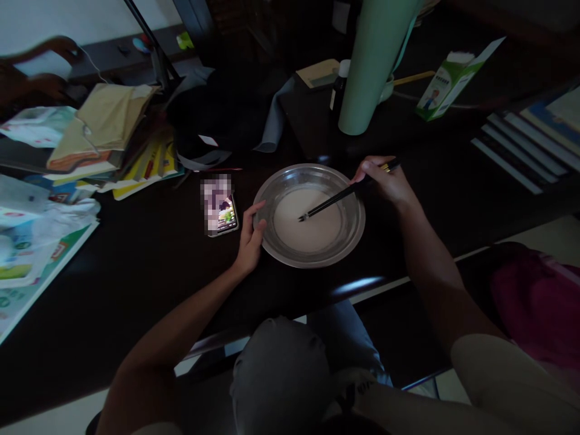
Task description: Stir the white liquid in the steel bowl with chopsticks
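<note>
A wide metal bowl rests on the dark table, with a whitish liquid in its bottom. My left hand grips the bowl's left rim, thumb on the inner side. In my right hand, above the right rim, is a pair of black chopsticks with gold bands near the top. Their tips dip into or just touch the liquid near the bowl's middle. A phone with a lit screen lies left of the bowl, close to my left hand.
Behind the bowl stand a tall green bottle, a small dark bottle and a green-white box. Books are stacked at right. Papers and envelopes pile up at left, beside a black cloth item.
</note>
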Action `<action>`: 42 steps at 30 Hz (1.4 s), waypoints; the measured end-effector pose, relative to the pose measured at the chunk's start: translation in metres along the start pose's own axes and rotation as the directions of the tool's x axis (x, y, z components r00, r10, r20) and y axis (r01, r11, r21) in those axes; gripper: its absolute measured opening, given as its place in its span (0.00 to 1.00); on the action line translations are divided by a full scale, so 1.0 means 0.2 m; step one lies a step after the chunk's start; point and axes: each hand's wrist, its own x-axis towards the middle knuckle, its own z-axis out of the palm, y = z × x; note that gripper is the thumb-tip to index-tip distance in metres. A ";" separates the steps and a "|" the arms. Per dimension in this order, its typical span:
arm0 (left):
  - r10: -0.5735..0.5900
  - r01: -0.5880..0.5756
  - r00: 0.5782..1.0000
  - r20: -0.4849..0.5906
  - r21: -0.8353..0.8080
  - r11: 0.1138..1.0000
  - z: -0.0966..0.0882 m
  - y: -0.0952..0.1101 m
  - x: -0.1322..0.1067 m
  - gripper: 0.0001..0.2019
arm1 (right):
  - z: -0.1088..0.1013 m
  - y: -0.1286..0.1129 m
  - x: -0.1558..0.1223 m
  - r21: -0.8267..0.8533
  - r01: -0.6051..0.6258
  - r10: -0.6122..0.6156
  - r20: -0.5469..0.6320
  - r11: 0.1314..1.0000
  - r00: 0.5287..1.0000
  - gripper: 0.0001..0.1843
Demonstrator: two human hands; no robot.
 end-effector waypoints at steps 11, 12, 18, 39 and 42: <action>0.026 -0.026 1.000 -0.009 0.019 0.999 0.00 -0.02 0.00 0.23 | 0.01 -0.01 0.00 -0.010 -0.009 0.010 0.064 1.000 0.998 0.24; 0.031 -0.031 0.999 -0.008 0.019 0.999 0.00 -0.02 0.00 0.22 | 0.01 -0.01 0.00 -0.016 -0.010 0.010 0.031 1.000 0.999 0.24; 0.036 -0.035 0.999 -0.009 0.037 0.999 0.00 -0.01 0.00 0.22 | 0.01 -0.02 0.00 0.000 -0.010 0.010 0.111 1.000 0.994 0.23; 0.030 -0.030 1.000 -0.005 0.009 1.000 0.00 -0.02 0.01 0.22 | -0.01 0.00 0.00 -0.016 -0.008 0.007 -0.019 1.000 1.000 0.24; 0.015 -0.015 1.000 -0.012 -0.004 1.000 0.00 -0.01 0.00 0.22 | 0.01 -0.01 0.00 0.004 -0.018 0.017 0.083 1.000 0.996 0.24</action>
